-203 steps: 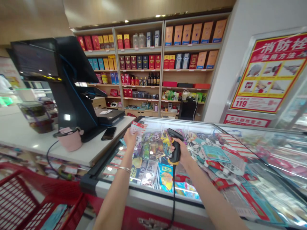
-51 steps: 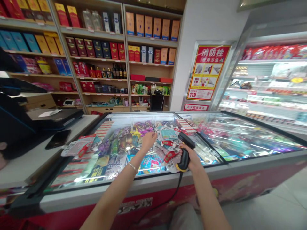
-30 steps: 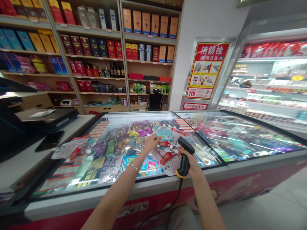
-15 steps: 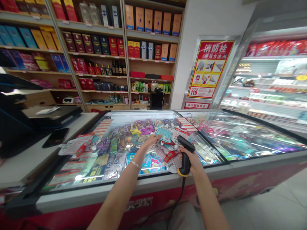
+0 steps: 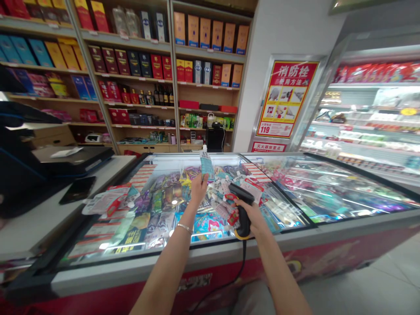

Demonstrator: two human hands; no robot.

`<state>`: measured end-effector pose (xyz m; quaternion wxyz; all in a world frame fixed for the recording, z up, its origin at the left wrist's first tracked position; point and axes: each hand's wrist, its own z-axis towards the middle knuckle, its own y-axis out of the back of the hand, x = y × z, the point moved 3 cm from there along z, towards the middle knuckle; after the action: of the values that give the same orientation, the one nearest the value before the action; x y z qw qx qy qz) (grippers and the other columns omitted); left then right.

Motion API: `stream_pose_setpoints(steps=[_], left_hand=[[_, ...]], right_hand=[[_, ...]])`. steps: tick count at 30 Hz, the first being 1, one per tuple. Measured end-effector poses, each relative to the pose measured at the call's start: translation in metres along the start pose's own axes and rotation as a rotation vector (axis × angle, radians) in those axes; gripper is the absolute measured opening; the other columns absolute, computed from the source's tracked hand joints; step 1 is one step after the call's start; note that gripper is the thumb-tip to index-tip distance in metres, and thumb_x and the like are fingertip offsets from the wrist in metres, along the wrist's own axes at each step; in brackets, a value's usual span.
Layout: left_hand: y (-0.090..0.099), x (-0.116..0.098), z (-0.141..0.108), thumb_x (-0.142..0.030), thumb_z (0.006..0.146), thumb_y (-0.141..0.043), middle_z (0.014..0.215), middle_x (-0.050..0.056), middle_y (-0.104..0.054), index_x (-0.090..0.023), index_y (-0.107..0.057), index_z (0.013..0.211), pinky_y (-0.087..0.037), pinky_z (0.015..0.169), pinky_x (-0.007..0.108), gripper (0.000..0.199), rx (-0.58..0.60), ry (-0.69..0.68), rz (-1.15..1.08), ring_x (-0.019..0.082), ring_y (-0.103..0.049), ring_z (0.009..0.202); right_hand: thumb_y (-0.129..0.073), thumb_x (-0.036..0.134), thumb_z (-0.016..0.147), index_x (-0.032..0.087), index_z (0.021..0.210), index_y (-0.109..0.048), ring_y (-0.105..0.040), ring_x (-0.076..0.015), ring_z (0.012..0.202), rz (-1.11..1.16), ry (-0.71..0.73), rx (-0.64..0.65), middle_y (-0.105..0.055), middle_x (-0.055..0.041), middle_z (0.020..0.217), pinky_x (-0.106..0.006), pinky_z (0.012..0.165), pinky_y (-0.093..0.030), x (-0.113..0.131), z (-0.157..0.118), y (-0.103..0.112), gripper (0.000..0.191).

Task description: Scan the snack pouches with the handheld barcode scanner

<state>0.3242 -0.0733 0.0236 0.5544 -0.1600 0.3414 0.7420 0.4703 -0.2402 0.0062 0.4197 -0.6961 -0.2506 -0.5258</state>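
My left hand [image 5: 199,189] holds a pale blue spouted pouch [image 5: 206,165] upright by its lower end, with its white cap pointing up. My right hand [image 5: 248,213] grips a black corded barcode scanner [image 5: 242,209] with a yellow ring at its base. Both hands are above a glass-topped chest freezer [image 5: 131,274]. Right under the scanner's nose lies a heap of loose packets with red and white tags [image 5: 223,205]. Many more bright snack packets [image 5: 164,201] show through the glass or lie on it; I cannot tell which.
On the left stands a white counter [image 5: 42,223] with a black till [image 5: 19,170] and a dark phone [image 5: 77,190]. Wooden shelves [image 5: 131,74] of boxed liquor fill the back. A red fire-hydrant poster [image 5: 287,98] and a lit drinks fridge [image 5: 370,118] stand right.
My left hand has lifted the pale blue pouch off the heap and holds it upright. My right hand has moved left with the scanner, and the packets on the heap have shifted.
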Motion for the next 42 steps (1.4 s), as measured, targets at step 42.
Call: stream_pose_setpoints(steps=[42], left_hand=[[0.283, 0.143, -0.042, -0.043, 0.092, -0.032, 0.077, 0.012, -0.067, -0.017, -0.062, 0.072, -0.043, 0.071, 0.031, 0.045, -0.273, 0.607, 0.629, 0.023, -0.062, 0.076]], right_hand=[[-0.079, 0.021, 0.057, 0.012, 0.066, -0.065, -0.053, -0.0080, 0.044, 0.086, -0.241, 0.373, -0.063, -0.0026, 0.057, -0.017, 0.040, -0.044, -0.087, -0.023, -0.211, 0.019]])
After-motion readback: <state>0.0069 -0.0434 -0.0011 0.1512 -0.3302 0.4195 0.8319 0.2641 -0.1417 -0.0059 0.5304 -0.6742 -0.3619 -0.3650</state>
